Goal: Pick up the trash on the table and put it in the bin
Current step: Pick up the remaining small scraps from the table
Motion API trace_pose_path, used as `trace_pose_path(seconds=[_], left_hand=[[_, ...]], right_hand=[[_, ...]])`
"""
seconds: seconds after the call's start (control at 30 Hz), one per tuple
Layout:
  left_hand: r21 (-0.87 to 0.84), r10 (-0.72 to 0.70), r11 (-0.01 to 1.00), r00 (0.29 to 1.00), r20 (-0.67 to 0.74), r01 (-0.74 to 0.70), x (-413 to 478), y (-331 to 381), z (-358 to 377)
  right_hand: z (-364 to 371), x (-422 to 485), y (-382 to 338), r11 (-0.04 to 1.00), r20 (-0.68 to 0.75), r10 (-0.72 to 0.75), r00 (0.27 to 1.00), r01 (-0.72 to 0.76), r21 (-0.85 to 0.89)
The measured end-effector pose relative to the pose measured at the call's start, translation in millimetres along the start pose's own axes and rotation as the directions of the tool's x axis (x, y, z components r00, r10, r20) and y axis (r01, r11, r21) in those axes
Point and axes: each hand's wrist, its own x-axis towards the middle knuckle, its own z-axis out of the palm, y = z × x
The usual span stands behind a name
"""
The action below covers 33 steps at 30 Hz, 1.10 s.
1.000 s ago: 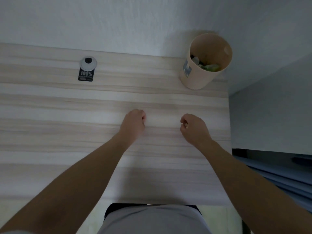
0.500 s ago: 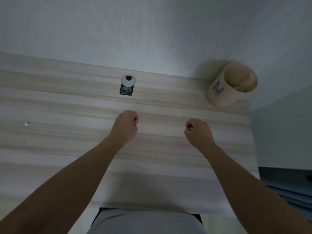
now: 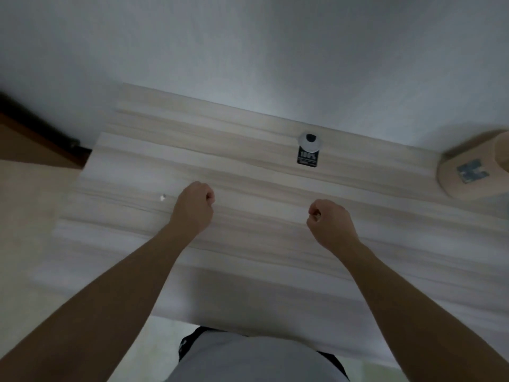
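A tiny white scrap of trash (image 3: 162,197) lies on the pale wood-grain table (image 3: 248,166), just left of my left hand (image 3: 194,208). That hand hovers over the table as a loose fist with nothing visible in it. My right hand (image 3: 330,224) is also curled into a fist, further right; I see nothing held in it. The tan cylindrical bin (image 3: 473,169) with a blue label stands at the far right edge of the view, partly cut off, so its inside is hidden.
A small black-and-white device (image 3: 309,150) with "100%" on its label sits near the table's back edge by the white wall. The table's left edge drops to a beige floor (image 3: 30,205); dark brown furniture (image 3: 33,142) stands at far left.
My view has swung left: the bin slid to the right edge and the white scrap and the table's left end came into sight. Both fists keep about the same pose.
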Motion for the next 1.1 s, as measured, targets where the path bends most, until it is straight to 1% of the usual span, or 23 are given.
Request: trace_pose_path(seconds=[0.1, 0.23, 0.4, 0.53, 0.63, 0.7, 0.83, 0.9, 1.0, 1.1], left_hand=[[0.023, -0.063, 0.998, 0.998, -0.008, 0.063, -1, -37, -20], [0.055, -0.109, 0.993, 0.994, 0.003, 0.109, 1, -78, -33], [0.001, -0.149, 0.989, 0.989, -0.004, 0.149, 5, -110, -30], [-0.036, -0.159, 0.986, 0.987, 0.030, 0.160, 6, -120, -29], [-0.042, -0.121, 0.991, 0.991, 0.050, 0.123, 8, -125, -29], [-0.063, -0.109, 0.992, 0.993, 0.036, 0.111, 10, -129, -29], [-0.115, -0.153, 0.981, 0.988, 0.033, 0.156, 11, -132, -29], [-0.100, -0.139, 0.984, 0.989, 0.059, 0.144, 13, -132, -30], [-0.028, -0.095, 0.995, 0.991, 0.090, 0.098, 13, -131, -31], [0.013, -0.095, 0.995, 0.989, 0.114, 0.095, 13, -128, -30]], right_hand=[[10, 9, -27, 1.000, 0.020, -0.021, 1.000, 0.021, -0.004], [22, 18, -54, 0.998, 0.040, -0.048, 0.998, 0.049, -0.027], [32, 27, -75, 0.996, 0.058, -0.079, 0.995, 0.082, -0.045], [34, 33, -82, 0.995, 0.072, -0.064, 0.995, 0.069, -0.069], [32, 38, -88, 0.993, 0.062, -0.068, 0.996, 0.073, -0.088], [33, 41, -92, 0.991, 0.064, -0.073, 0.995, 0.079, -0.106], [37, 42, -98, 0.987, 0.066, -0.095, 0.993, 0.103, -0.125], [38, 41, -100, 0.987, 0.064, -0.099, 0.993, 0.107, -0.122], [37, 40, -100, 0.986, 0.055, -0.110, 0.992, 0.116, -0.120], [35, 38, -96, 0.986, 0.047, -0.103, 0.994, 0.108, -0.124]])
